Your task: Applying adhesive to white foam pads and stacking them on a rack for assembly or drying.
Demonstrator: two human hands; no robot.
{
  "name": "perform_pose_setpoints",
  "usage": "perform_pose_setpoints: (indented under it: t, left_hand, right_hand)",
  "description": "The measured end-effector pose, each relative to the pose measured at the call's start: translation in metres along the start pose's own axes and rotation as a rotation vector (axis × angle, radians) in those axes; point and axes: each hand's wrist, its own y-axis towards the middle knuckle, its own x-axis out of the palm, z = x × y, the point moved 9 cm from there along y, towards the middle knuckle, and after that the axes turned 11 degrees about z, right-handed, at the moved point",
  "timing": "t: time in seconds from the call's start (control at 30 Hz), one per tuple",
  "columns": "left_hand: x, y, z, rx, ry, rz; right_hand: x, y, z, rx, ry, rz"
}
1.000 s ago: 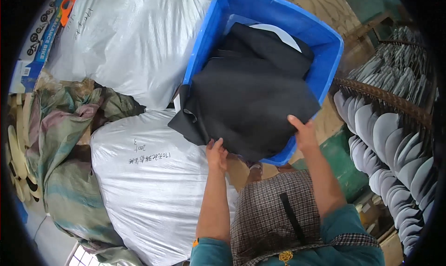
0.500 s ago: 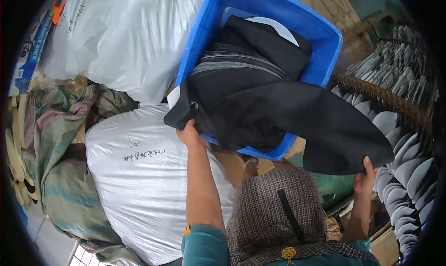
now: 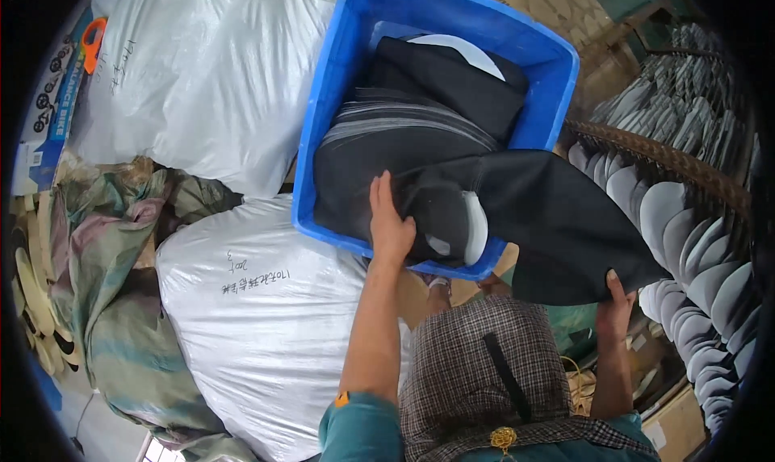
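Observation:
A black curved piece of fabric (image 3: pixel 565 220) stretches out of the blue plastic bin (image 3: pixel 310 159) past its near right side. My right hand (image 3: pixel 617 307) pinches its outer lower corner, thumb on top. My left hand (image 3: pixel 391 224) lies over the bin's near edge, fingers extended against the black material, thumb apart. Just right of it a black part with a white curved edge (image 3: pixel 476 228) is folded over and slightly blurred. Beneath, a layered stack of black pieces with grey edges (image 3: pixel 412 123) fills the bin, beside another folded black piece (image 3: pixel 452 83) with a white curved panel.
Bulging white sacks (image 3: pixel 250 301) lie to the left, next to a crumpled green and pink cloth (image 3: pixel 121 301). Rows of grey rounded pieces (image 3: pixel 686 220) line the right side along a rusty bar (image 3: pixel 662 163). Orange-handled scissors (image 3: pixel 93 46) sit at the far left.
My left hand has let go of the fabric's left end and moved right; that end now lies folded over, showing a white edge. My right hand keeps its corner and has shifted slightly left.

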Motion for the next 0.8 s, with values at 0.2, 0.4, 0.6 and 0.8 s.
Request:
perform_pose_setpoints:
  t: [0.2, 0.4, 0.6, 0.8]
  left_hand:
    - [0.016, -0.017, -0.030, -0.250, 0.401, -0.133]
    - [-0.059, -0.107, -0.038, -0.453, 0.001, 0.100]
    - [-0.067, -0.209, 0.016, -0.998, -0.943, 0.012]
    - [-0.061, -0.205, 0.006, -0.855, -1.089, 0.130]
  right_hand:
    - [-0.006, -0.003, -0.005, 0.030, -0.064, 0.054]
    - [0.016, -0.036, -0.051, -0.298, -0.191, 0.083]
    - [0.186, -0.190, 0.008, -0.820, -0.675, -1.219]
    - [0.232, -0.233, 0.079, -0.824, -0.655, -1.292]
